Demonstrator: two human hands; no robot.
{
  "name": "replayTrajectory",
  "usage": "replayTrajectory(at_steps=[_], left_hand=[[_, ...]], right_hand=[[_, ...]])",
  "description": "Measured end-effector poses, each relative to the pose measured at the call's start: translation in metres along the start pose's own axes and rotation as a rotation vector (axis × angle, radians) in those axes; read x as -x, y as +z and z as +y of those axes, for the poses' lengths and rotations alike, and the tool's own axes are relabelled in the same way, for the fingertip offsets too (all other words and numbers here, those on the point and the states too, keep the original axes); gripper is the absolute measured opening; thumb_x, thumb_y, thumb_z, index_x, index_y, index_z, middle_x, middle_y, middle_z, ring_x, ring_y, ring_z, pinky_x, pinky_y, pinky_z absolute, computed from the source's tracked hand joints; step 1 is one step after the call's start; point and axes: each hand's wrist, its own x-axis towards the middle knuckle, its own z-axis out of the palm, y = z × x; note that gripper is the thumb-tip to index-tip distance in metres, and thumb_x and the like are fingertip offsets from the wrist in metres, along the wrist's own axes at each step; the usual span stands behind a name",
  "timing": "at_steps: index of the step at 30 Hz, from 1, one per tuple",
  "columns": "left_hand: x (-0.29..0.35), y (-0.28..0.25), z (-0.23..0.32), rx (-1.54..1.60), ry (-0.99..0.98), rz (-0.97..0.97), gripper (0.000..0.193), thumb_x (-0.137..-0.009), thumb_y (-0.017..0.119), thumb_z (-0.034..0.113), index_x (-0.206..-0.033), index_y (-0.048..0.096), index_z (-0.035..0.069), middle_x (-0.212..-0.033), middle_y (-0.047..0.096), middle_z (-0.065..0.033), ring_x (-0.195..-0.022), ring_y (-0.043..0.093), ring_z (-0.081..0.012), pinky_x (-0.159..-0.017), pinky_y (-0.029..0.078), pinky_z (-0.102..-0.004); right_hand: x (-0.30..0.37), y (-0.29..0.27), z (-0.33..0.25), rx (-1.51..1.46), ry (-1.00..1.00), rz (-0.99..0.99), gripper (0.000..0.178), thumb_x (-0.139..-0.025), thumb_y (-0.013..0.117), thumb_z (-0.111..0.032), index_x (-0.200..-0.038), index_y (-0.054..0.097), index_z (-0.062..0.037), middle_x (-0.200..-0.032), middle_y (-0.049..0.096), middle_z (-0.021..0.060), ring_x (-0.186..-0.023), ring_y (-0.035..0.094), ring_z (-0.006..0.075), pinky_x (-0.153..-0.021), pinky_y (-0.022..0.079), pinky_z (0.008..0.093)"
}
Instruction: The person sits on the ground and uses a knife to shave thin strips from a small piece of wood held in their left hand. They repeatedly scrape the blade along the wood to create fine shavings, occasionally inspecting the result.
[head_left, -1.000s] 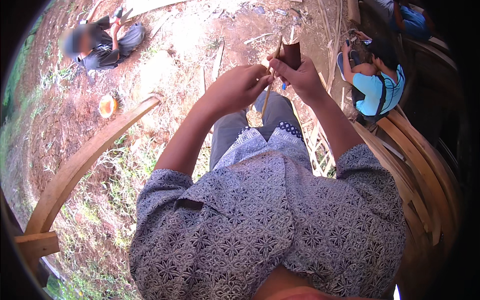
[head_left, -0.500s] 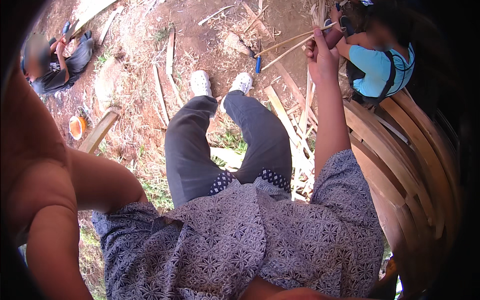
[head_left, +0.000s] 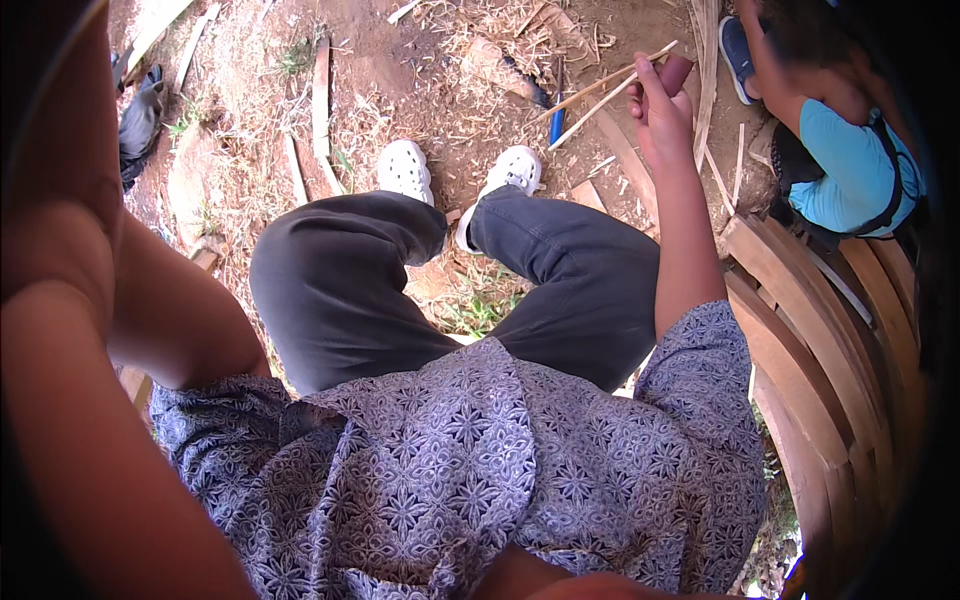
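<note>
My right hand point(head_left: 662, 122) is raised in front of me at the upper right, fingers closed around two thin pale wooden strips point(head_left: 592, 112). The strips slant down to the left from the thumb and spread apart slightly. A reddish-brown rounded piece point(head_left: 676, 74) shows against the fingers; I cannot make out what it is. My left arm point(head_left: 185, 295) is bent and raised along the left edge, large and blurred. Its hand does not show. On the ground beyond the strips' lower ends lies a tool with a blue handle point(head_left: 557, 122).
A person in a light-blue top point(head_left: 850, 160) crouches at the upper right. Long curved planks point(head_left: 800, 320) are stacked to my right. Wood shavings, slats point(head_left: 321, 100) and a charred-ended wood piece point(head_left: 508, 72) litter the dirt. Part of another person's dark-clad leg point(head_left: 140, 120) shows at the left.
My knees are bent more and wider apart, and my view has shifted. My right hand keeps hold of the strips. The person at the left has mostly left the view.
</note>
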Motion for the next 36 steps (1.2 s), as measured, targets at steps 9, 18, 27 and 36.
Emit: replayTrajectory(at_steps=[9,18,27,36], left_hand=[[-0.013,0.042,-0.067,0.031,0.120,-0.058,0.055,-0.098,0.067,0.036,-0.143,0.052,0.008,-0.135,0.060,-0.0133,-0.121,0.060,-0.0248,-0.102,0.051,-0.0387],[-0.017,0.051,-0.103,0.057,0.118,-0.084,0.053,-0.097,0.069,0.030,-0.143,0.052,0.008,-0.137,0.058,-0.0116,-0.122,0.058,-0.0224,-0.104,0.049,-0.0360],[-0.020,0.052,-0.222,0.003,-0.319,-0.332,0.049,-0.099,0.069,0.029,-0.140,0.055,0.006,-0.131,0.061,-0.0083,-0.112,0.062,-0.0196,-0.092,0.053,-0.0331],[-0.003,0.094,-0.198,-0.403,-0.375,-0.715,0.047,-0.101,0.063,0.037,-0.139,0.059,0.010,-0.129,0.066,-0.0117,-0.108,0.065,-0.0214,-0.092,0.054,-0.0364]], right_hand=[[-0.044,0.018,-0.029,0.217,-0.187,-0.157,0.041,-0.096,0.075,-0.028,-0.125,0.065,-0.0004,-0.091,0.061,-0.0003,-0.076,0.055,0.0023,-0.055,0.039,0.0164],[-0.062,0.043,-0.041,0.503,-0.141,-0.127,0.041,-0.092,0.075,-0.040,-0.109,0.070,-0.0034,-0.083,0.067,0.0024,-0.067,0.060,0.0102,-0.058,0.046,0.0246],[-0.116,0.139,-0.041,0.427,-0.346,-0.395,0.029,-0.095,0.071,-0.027,-0.112,0.067,-0.0038,-0.083,0.064,-0.0007,-0.067,0.056,0.0080,-0.055,0.042,0.0260],[-0.043,0.206,-0.052,0.437,-0.492,-0.323,0.046,-0.095,0.073,-0.028,-0.128,0.060,0.0008,-0.091,0.067,0.0043,-0.067,0.055,0.0087,-0.052,0.043,0.0221]])
